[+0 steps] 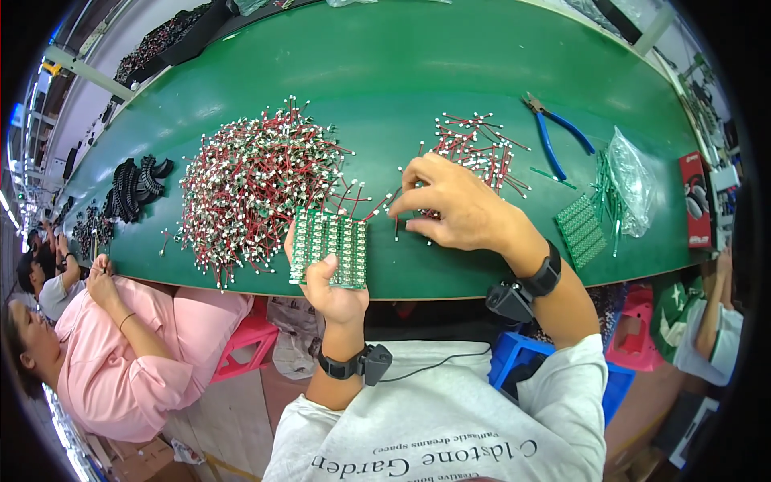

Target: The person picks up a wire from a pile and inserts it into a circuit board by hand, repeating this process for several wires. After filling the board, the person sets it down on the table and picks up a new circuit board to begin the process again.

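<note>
My left hand [333,299] grips a green circuit board panel [331,249] by its lower edge, with the thumb pressed on its face. Rows of small pale parts cover the panel. Just right of it hovers my right hand [458,201], fingers curled but apart, with nothing visible between them. Under and beyond that hand lies a small cluster of red-wired connectors [482,153], partly hidden by it. To the left spreads a large heap of small boards with red wires and white connectors [257,185], its right fringe reaching towards the panel and my right fingertips.
Blue-handled cutters [554,136] lie at the right, beyond a second green panel [581,229], thin green strips [602,193] and a clear plastic bag [630,185]. A red box [695,201] stands at the right edge. Black coiled parts [136,189] lie left. A person in pink [136,345] sits nearby.
</note>
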A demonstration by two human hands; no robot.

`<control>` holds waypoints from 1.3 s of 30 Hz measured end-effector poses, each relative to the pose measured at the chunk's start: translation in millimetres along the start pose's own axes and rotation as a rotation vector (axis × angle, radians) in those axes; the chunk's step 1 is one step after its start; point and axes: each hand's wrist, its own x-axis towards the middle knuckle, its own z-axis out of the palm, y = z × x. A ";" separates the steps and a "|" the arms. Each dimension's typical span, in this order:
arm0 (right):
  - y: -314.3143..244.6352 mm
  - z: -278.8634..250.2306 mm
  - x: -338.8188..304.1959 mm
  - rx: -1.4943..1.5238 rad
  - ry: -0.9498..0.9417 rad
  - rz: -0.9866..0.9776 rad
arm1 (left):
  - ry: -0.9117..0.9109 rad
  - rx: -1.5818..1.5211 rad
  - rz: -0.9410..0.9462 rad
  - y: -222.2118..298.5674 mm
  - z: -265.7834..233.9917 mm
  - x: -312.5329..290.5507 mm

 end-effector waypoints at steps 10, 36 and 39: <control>-2.9 20.2 10.3 0.104 0.182 -0.029 | 0.023 -0.072 -0.006 3.4 6.6 0.6; -20.5 49.5 4.4 0.253 0.054 0.121 | 0.011 -0.027 0.040 5.2 13.1 -2.3; -21.3 48.6 5.3 0.217 0.074 0.112 | 0.020 -0.014 0.045 7.2 14.3 -2.5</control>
